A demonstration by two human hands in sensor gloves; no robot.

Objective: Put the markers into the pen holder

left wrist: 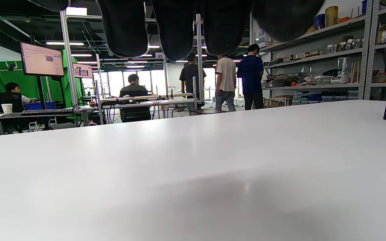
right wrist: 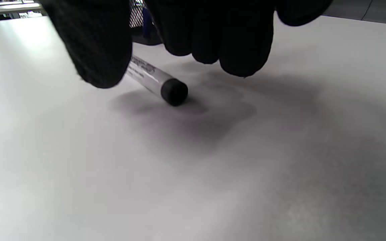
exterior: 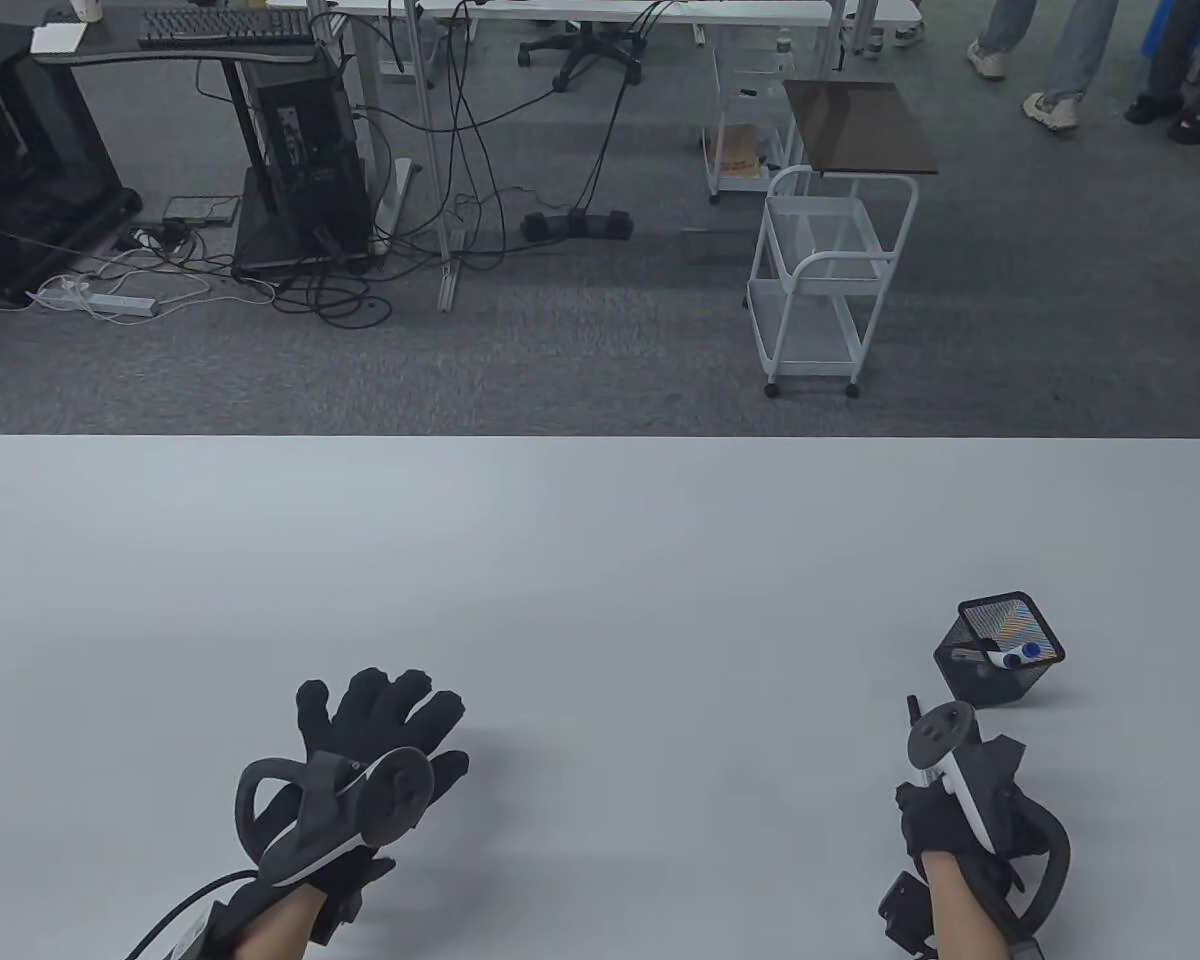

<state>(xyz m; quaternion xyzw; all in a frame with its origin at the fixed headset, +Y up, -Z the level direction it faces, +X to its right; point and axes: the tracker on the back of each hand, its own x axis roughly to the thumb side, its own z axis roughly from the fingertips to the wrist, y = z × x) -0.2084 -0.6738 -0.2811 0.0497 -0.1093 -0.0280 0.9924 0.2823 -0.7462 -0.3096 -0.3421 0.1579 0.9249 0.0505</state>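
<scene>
Black knit gloves [exterior: 380,715], grey trackers [exterior: 945,760]

Sign [left wrist: 159,55] on far pillar reads "49"; marker [right wrist: 152,78] print illegible.

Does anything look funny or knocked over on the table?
Yes. The black mesh pen holder seems tipped toward the camera, with a blue-capped marker at its mouth. Another marker lies flat under the right hand.

We see a pale grey-white counter [exterior: 600,560]. The pen holder [exterior: 1000,650] is black wire mesh, with a marker [exterior: 1018,655] inside showing white with a blue end. Another marker [right wrist: 156,82] has a clear-grey barrel with dark print and a black cap. Both gloves' fingers [right wrist: 92,50] are black.
</scene>
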